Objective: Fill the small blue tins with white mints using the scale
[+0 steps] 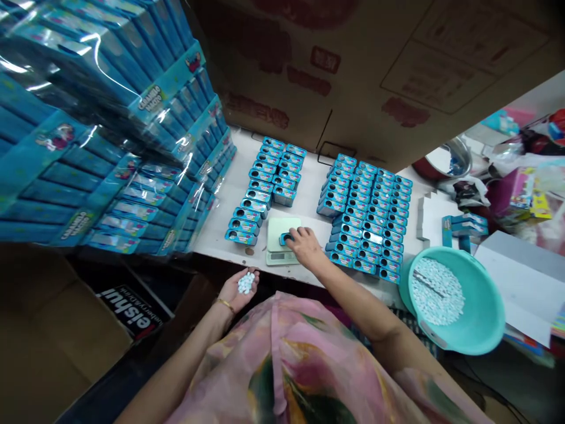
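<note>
My left hand (241, 290) is cupped palm up below the table's front edge, holding a small heap of white candies (246, 282). My right hand (304, 246) reaches over a pale green scale (278, 227), its fingers on a small blue box (286, 238) that rests on the scale's plate. Part of that box is hidden by the fingers. Rows of blue boxes with dark round holes stand on both sides of the scale, a smaller group (249, 215) to the left and a larger group (364, 229) to the right.
At the right, a turquoise basin (481, 294) holds many white candies. Stacked, plastic-wrapped blue cartons (168, 112) rise at the left. A large brown cardboard box (326, 70) stands behind the white table (212, 235). A metal bowl (461, 159) and papers lie at the far right.
</note>
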Demonstrator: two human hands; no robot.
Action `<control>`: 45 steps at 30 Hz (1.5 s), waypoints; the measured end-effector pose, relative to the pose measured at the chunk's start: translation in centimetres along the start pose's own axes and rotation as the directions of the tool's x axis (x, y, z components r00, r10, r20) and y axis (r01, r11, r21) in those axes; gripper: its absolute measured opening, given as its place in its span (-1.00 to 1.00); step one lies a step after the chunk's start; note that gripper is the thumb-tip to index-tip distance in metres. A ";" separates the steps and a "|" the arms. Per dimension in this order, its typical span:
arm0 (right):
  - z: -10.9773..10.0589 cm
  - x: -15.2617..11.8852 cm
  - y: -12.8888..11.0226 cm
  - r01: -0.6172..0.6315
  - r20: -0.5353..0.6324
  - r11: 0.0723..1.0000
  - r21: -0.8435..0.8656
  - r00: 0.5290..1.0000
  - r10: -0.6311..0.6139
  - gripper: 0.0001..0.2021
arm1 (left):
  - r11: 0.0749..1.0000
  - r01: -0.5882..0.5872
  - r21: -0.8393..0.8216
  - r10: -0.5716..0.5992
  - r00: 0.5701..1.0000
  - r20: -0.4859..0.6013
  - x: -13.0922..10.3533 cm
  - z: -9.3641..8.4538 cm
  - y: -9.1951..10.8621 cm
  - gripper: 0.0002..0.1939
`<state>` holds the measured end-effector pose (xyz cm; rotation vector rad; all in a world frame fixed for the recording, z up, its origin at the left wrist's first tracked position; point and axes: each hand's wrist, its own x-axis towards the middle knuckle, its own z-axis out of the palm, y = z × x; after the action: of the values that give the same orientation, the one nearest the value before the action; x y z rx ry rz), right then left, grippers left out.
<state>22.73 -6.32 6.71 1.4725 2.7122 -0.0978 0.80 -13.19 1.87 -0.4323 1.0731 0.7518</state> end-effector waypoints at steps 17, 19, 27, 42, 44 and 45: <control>2.2 -8.4 1.9 -0.247 -0.236 0.783 0.570 0.864 0.444 -0.79 | 0.993 -0.090 -0.083 0.085 0.995 -0.054 -0.3 -1.4 -0.2 -0.83; 2.3 -8.3 1.8 -0.245 -0.235 0.783 0.571 0.866 0.442 -0.80 | 0.995 -0.077 -0.061 0.074 0.996 -0.041 -0.4 -1.4 -0.4 -0.82; 2.6 -7.9 1.5 -0.247 -0.249 0.764 0.597 0.848 0.468 -0.79 | 0.995 -0.094 -0.041 0.093 0.995 -0.039 -0.8 -1.4 -0.6 -0.81; 2.1 -5.7 -6.5 0.074 -0.010 0.833 0.548 0.997 -0.082 -0.78 | 0.996 0.080 0.040 -0.084 0.988 0.126 0.0 1.2 -2.7 -0.83; 2.0 -5.5 -6.8 0.101 -0.009 0.850 0.517 0.994 -0.112 -0.78 | 0.992 0.111 0.058 -0.119 0.982 0.145 0.1 1.4 -3.1 -0.84; 1.9 -5.5 -6.8 0.116 -0.013 0.856 0.504 0.992 -0.127 -0.78 | 0.990 0.122 0.065 -0.131 0.979 0.154 0.1 1.5 -3.3 -0.85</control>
<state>19.98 -14.75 5.41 1.3708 2.8957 -0.8891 4.13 -14.42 2.28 -0.3835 0.9071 0.6310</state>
